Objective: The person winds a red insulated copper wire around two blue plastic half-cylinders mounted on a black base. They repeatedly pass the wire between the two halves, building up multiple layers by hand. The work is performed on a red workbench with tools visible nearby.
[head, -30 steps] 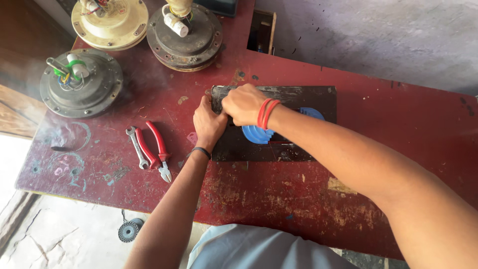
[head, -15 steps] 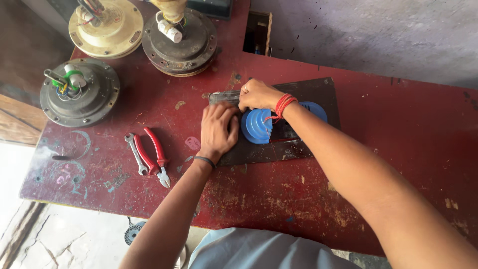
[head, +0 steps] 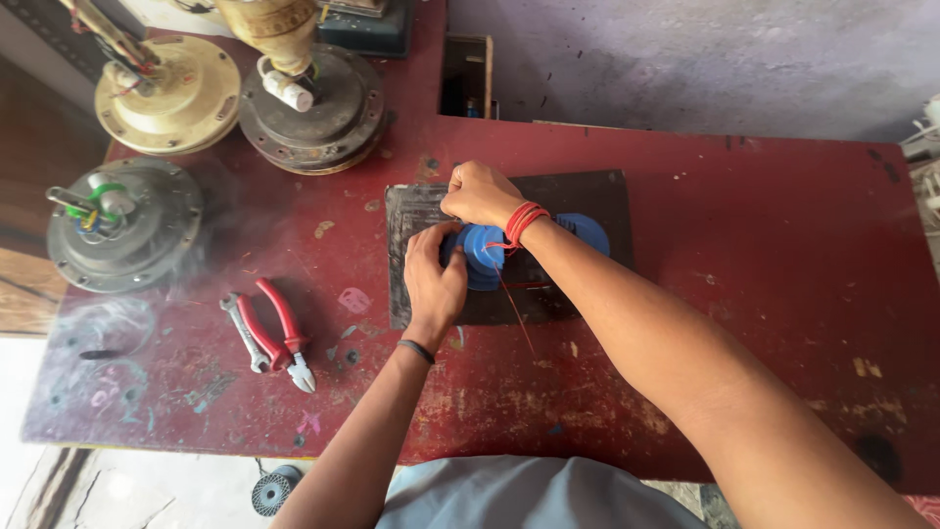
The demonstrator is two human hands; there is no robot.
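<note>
Item: blue ribbed plastic part (head: 485, 257), round, lying on a dark rectangular mat (head: 587, 196) at the centre of the red worktable (head: 783, 294). A second blue rounded piece (head: 585, 233) sits touching it at 3 o'clock, partly hidden under the right forearm.

Left hand (head: 434, 284): at 7 o'clock of the blue part, fingers curled against its left edge, closed in a grip on it; a dark band circles the wrist.

Right hand (head: 480, 193): at 12 o'clock of the blue part, fist closed, pinching something at the mat's upper edge; what it pinches cannot be told. Red thread bands (head: 521, 222) circle the wrist, and a thin red strand (head: 514, 309) hangs down across the mat.

Containers: a small dark open recess (head: 466, 76) at 12 o'clock at the table's rear edge; contents too dark to tell.

Surroundings, well apart from the hands:
- Red-handled pliers (head: 284, 333) at 9 o'clock, with a metal spanner (head: 245, 333) just beside them.
- Grey ceiling-fan motor housing (head: 125, 240) at 9 o'clock, green-capped parts on top.
- Cream fan motor housing (head: 168, 96) at 10 o'clock.
- Dark fan motor housing (head: 311, 106) at 11 o'clock, a white cylinder resting on it.
- Small wire spool (head: 269, 490) on the floor at 7 o'clock.
</note>
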